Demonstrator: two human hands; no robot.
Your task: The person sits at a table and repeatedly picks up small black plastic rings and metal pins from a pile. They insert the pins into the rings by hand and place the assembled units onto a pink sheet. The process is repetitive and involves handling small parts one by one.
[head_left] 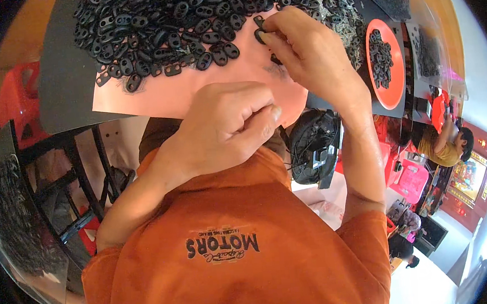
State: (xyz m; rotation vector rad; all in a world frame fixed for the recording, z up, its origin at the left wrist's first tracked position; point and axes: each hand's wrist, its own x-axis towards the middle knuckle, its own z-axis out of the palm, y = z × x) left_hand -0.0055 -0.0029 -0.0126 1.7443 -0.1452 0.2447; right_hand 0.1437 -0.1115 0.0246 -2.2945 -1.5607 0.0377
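Slip risk if edge-pinched: small black rounded plastic piece (pixel 259 22) at bare right hand (pixel 314 52), narrow finger gap, can't tell if gripped; bare left hand (pixel 227 124) curled, contents hidden.

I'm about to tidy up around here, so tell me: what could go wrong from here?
The orange dish sits near the dark tabletop's near edge; the right hand might knock it. Pale pieces lie against the heaped black pieces, so they could mix.

Orange shirt (pixel 237 289), short sleeves (pixel 369 239); dark lettering (pixel 222 245)
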